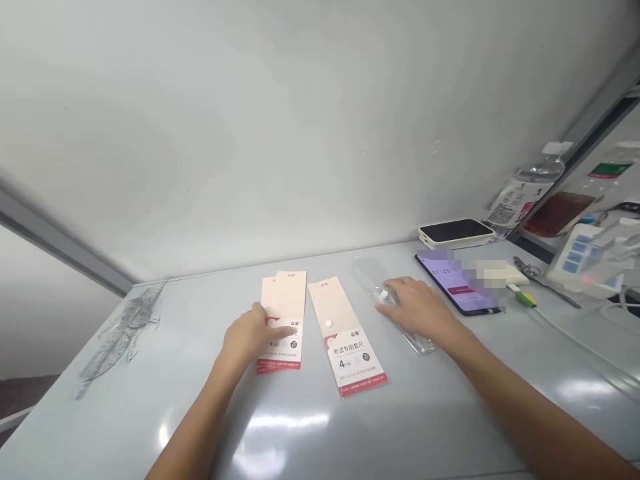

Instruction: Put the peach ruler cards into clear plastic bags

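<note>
Two overlapping printed cards (pixel 285 293), white with a red lower edge, lie under my left hand (pixel 253 332). My left thumb rests across their front, and the fingers close at their left edge. Just right of them, a clear pouch with a white snap button and a similar printed card inside (pixel 345 333) lies flat, touched by neither hand. My right hand (pixel 413 303) grips a clear plastic pouch (pixel 370 275) near its white snap button, with the pouch resting on the table. Its fingers hide part of the pouch.
Clear plastic rulers (pixel 123 327) lie piled at the table's left. To the right are a phone with a lit timer screen (pixel 450 283), a dark-screened phone (pixel 456 232), a cable (pixel 575 333), a power strip (pixel 580 257) and a water bottle (pixel 525 190). A white wall (pixel 275 147) rises behind.
</note>
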`<control>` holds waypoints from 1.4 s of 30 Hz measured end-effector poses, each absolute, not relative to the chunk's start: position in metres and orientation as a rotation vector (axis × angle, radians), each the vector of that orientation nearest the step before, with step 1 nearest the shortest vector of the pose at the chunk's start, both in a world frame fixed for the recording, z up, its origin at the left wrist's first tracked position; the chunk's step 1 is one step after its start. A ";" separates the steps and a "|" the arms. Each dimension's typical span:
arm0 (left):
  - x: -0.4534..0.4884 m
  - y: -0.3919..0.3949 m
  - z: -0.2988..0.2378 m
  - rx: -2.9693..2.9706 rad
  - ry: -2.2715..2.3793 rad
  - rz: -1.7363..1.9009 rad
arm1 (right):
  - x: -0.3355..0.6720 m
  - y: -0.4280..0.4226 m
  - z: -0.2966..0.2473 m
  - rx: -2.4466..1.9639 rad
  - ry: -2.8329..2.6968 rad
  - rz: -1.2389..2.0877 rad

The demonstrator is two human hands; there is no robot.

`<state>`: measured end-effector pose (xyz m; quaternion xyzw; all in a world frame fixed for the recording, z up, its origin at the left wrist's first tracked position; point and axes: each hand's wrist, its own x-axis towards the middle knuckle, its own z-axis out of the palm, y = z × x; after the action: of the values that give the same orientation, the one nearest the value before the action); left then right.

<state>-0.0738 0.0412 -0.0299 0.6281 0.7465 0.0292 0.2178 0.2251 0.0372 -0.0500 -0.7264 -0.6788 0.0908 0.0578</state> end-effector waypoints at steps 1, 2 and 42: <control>-0.073 0.042 -0.030 1.726 2.048 0.123 | 0.225 0.037 -0.048 -2.189 -2.020 0.284; -0.073 0.042 -0.030 1.706 2.025 0.169 | 0.225 0.036 -0.047 -2.177 -1.984 0.299; -0.027 0.012 -0.036 1.926 1.536 1.103 | 0.184 0.000 -0.017 -1.319 -1.517 0.803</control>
<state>-0.0270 0.0117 -0.0362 0.6961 0.5553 0.3988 0.2195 0.1845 0.0001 -0.0167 -0.5380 -0.6187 0.3277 0.4694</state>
